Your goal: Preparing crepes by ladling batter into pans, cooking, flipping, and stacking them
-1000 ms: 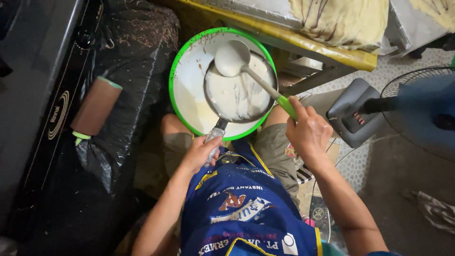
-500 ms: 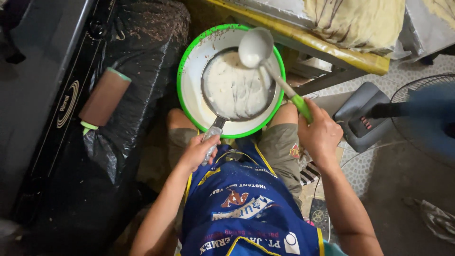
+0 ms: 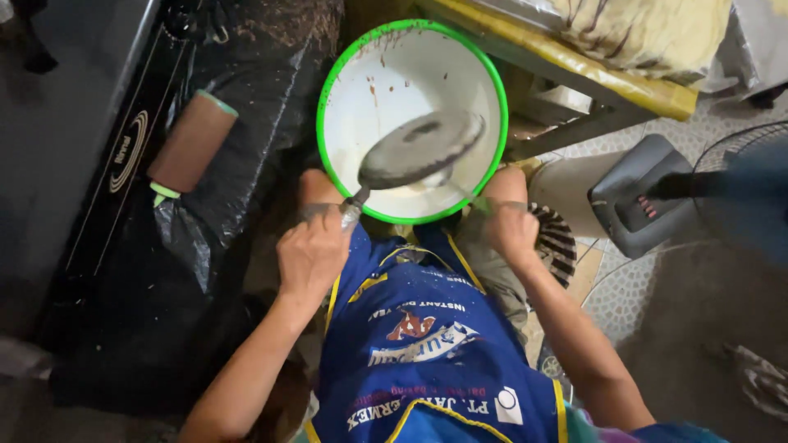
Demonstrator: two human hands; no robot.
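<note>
Head view: a blue apron (image 3: 427, 344) with a printed red, white and yellow label panel is seen at the lower centre. A green-rimmed white basin (image 3: 386, 74) is set between the knees, hemmed by a black bag (image 3: 246, 107) on the left and a yellow-edged bench (image 3: 591, 70) on the right; little free room is left. The left hand (image 3: 312, 254) is closed on the handle of a tilted round sieve (image 3: 423, 148) over the basin. The right hand (image 3: 513, 230) is closed on a green handle (image 3: 478, 205) at the rim.

Both hands (left (image 3: 310, 256), right (image 3: 510, 232)) are clenched, forearms extended forward.
</note>
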